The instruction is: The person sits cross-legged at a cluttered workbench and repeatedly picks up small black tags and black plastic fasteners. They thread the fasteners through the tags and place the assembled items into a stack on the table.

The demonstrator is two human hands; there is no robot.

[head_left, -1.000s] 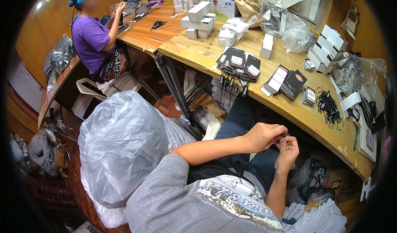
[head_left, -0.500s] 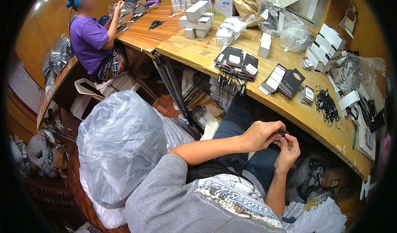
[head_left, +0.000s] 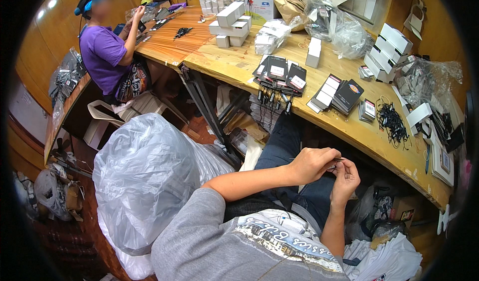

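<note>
Over my lap, my left hand (head_left: 313,166) pinches a small dark flat card (head_left: 339,159), seen nearly edge-on. My right hand (head_left: 345,182) meets it from the other side, its thumb and fingertips closed at the card's edge. Just beyond, on the table edge, lie black hang tags (head_left: 279,70) with dark strings (head_left: 272,99) dangling over the side. Right of them sit a stack of black cards (head_left: 348,97), white-labelled cards (head_left: 327,91), a small pile of tags (head_left: 367,110) and a tangle of black strings (head_left: 392,124).
A big translucent plastic bag (head_left: 144,176) bulges at my left. White boxes (head_left: 229,26) and plastic-wrapped bundles stand along the wooden table (head_left: 209,56). A person in purple (head_left: 102,54) sits at the far left, both hands raised. Folded white garments (head_left: 384,261) lie at lower right.
My hands stay together over my lap, shifting only slightly at the card. The person in purple has brought a second hand up beside the raised one. The whole view has shifted a little.
</note>
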